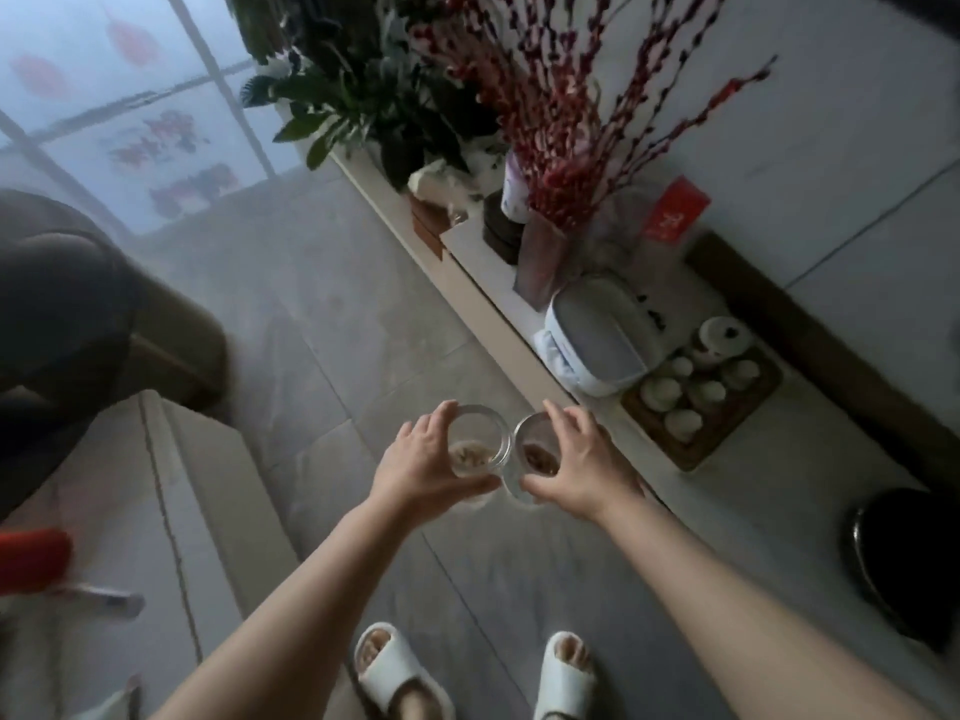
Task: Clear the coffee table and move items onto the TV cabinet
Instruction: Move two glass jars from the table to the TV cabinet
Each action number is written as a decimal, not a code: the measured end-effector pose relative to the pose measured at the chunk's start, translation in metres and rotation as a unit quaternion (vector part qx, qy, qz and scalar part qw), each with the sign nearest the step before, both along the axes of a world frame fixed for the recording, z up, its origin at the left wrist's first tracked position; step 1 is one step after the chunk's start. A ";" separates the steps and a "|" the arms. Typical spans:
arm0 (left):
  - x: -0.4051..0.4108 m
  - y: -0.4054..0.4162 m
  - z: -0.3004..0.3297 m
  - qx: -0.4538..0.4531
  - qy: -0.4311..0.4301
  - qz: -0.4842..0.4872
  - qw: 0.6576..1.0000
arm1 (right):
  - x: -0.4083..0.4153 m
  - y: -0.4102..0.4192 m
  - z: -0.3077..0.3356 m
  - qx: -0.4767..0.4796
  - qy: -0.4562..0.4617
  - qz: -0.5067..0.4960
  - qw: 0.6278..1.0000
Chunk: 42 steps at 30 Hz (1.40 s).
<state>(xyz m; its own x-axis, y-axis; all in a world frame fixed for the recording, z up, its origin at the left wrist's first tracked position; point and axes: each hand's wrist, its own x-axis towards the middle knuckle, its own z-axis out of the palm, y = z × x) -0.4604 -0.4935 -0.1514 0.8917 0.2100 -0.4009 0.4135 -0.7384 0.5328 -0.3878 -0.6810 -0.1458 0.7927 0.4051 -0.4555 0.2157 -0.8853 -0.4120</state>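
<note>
My left hand [422, 462] grips a clear glass jar [478, 443] with brownish bits at its bottom. My right hand [582, 462] grips a second clear glass jar [535, 449] with similar contents. Both jars are held side by side over the grey tiled floor, nearly touching. The white TV cabinet [769, 459] runs along the wall just right of my right hand. The coffee table [104, 511] is a pale slab at the lower left. The picture is blurred.
On the cabinet stand a wooden tray of white tea cups [701, 397], a white-and-blue box [597, 340], a vase of red branches [545, 252], green plants [374, 96] and a dark round object [904, 558]. A dark sofa [67, 304] sits at the left. My slippered feet [478, 672] are below.
</note>
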 end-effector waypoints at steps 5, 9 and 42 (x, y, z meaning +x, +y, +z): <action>0.043 -0.091 0.000 0.012 0.014 -0.099 0.995 | 0.010 -0.102 0.005 -0.012 0.005 -0.067 0.998; 0.073 -0.166 -0.006 0.010 0.010 -0.167 0.986 | 0.019 -0.176 0.007 -0.034 -0.011 -0.107 0.994; 0.239 -0.432 -0.113 0.016 0.006 -0.294 0.956 | 0.140 -0.406 -0.118 -0.061 -0.161 -0.302 0.938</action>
